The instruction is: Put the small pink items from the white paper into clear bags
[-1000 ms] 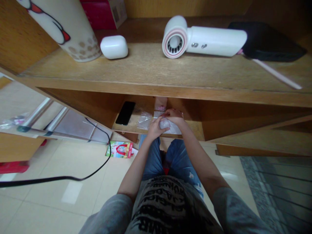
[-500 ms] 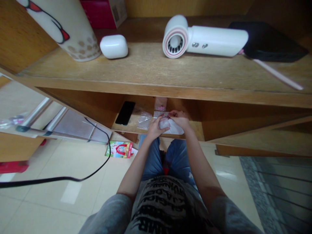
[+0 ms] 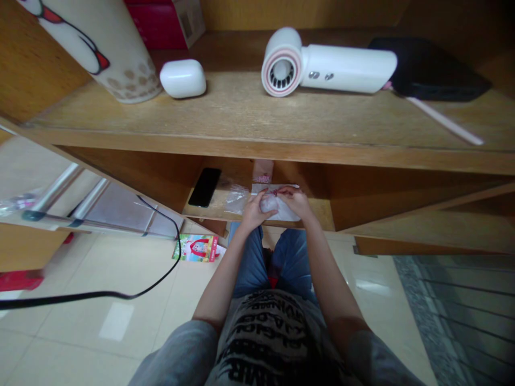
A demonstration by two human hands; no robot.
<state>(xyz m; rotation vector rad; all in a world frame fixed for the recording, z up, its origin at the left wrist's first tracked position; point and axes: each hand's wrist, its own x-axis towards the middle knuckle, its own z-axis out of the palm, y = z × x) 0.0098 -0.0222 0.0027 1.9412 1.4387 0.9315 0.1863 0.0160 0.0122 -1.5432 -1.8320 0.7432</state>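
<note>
Both my hands work on the lower wooden shelf, under the upper shelf. My left hand curls its fingers round a small clear plastic bag with something pale and rounded inside. My right hand pinches the same bag at its top edge, where a pinkish strip shows. A white sheet or packet lies under the bag. A second crumpled clear bag lies just left of my left hand. What is inside the held bag is too small to name.
A black phone lies at the lower shelf's left end. The upper shelf carries a white hair dryer, a white earbud case, a tall printed cup and a black pouch. A black cable crosses the tiled floor.
My right hand has shifted a little left along the bag's top edge. My left hand keeps its hold. The view has drifted slightly.
</note>
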